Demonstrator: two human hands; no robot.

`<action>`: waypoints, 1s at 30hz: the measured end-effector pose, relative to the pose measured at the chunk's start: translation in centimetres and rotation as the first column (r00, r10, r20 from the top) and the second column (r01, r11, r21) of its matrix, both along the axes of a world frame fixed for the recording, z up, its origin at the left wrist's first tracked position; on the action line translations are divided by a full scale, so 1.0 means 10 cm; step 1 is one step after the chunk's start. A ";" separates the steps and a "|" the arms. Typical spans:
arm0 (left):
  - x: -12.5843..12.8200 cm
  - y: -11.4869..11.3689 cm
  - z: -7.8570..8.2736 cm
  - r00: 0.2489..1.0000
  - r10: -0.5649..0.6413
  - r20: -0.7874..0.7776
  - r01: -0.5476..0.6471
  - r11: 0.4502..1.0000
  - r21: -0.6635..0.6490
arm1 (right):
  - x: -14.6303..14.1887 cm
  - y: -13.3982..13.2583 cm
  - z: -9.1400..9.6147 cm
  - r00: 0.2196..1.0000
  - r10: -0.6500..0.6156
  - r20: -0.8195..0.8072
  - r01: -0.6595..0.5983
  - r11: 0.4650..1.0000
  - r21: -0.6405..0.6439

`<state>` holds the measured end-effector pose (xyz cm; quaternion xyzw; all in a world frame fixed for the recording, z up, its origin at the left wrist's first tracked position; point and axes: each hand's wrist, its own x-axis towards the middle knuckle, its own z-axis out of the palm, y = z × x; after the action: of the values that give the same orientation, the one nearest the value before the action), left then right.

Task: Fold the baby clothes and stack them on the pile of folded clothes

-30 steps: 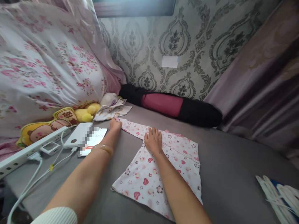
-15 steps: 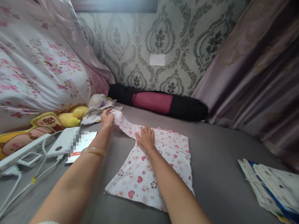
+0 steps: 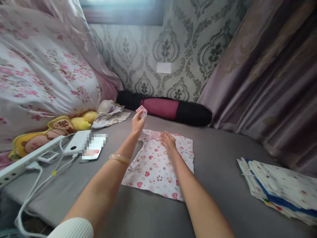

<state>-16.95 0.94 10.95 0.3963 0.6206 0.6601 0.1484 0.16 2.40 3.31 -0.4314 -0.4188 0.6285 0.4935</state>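
A small white shirt printed with pink hearts and flowers lies on the grey sheet in front of me. My left hand pinches the end of its left sleeve, raised off the bed and bent back toward the body of the shirt. The sleeve's pink inner side shows at the cuff. Near the top edge of the shirt, my right hand rests with its fingers stretched out, pressing the cloth down. My forearms cover part of the shirt.
Folded clothes are stacked at the right. At the left are a phone, a white power bank, a power strip with cables, and plush toys. A black and maroon long bag lies along the wall.
My left hand has lifted the sleeve end and brought it rightward, folding it toward the shirt. My right hand has stayed on the shirt's upper part. The view has shifted a little.
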 end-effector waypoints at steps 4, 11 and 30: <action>0.42 -0.06 -0.20 0.989 -0.125 -0.081 0.125 0.992 -0.008 | 0.31 -0.10 0.04 0.983 -0.097 -0.158 0.076 0.988 -0.136; 0.99 -0.20 -0.64 0.874 -0.369 -0.317 0.373 0.926 -0.052 | 0.61 -0.18 0.11 0.977 -0.144 -0.157 0.112 0.974 -0.196; 0.66 -0.60 -0.59 0.743 -0.126 -0.658 -0.211 0.888 -0.409 | 0.61 0.03 0.10 0.985 -0.169 -0.021 0.162 0.967 -0.197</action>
<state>-10.40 -5.06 5.04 0.5446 0.7786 0.3116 -0.0101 6.24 2.70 4.31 -0.4989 -0.3086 0.6310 0.5077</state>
